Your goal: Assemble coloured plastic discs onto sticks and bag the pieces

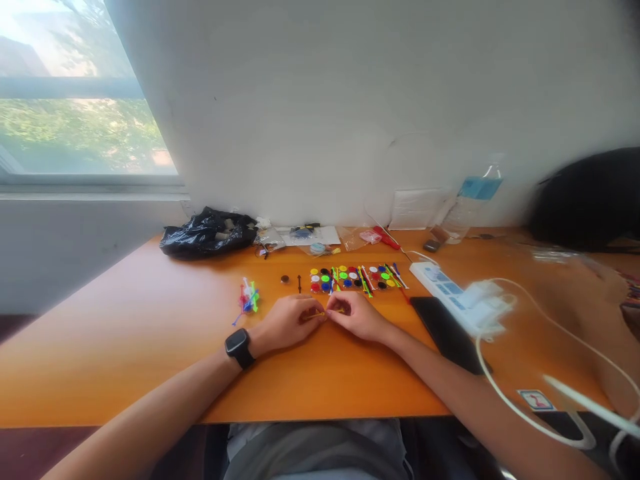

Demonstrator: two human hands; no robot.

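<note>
Forearms [165, 403] over the surface [310, 387], our left hand [285, 321] pinches a yellow stick [315, 315]; our right hand [361, 319] bunches its fingers, contents unclear. Discs [325, 279] lie in rows beyond; one heap [249, 299] looks unsorted.

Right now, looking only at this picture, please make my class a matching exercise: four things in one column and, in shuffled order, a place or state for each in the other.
Things
1. Wristwatch
2. Power strip
3. Black plastic bag
4. Thin yellow piece

Places or states
A. Near the wall, on the far left part of the table
B. Held in the fingers of the left hand
C. White, with plugs in it
D. Strapped on the left arm

Right pairs: 1-D, 2-C, 3-A, 4-B
</note>
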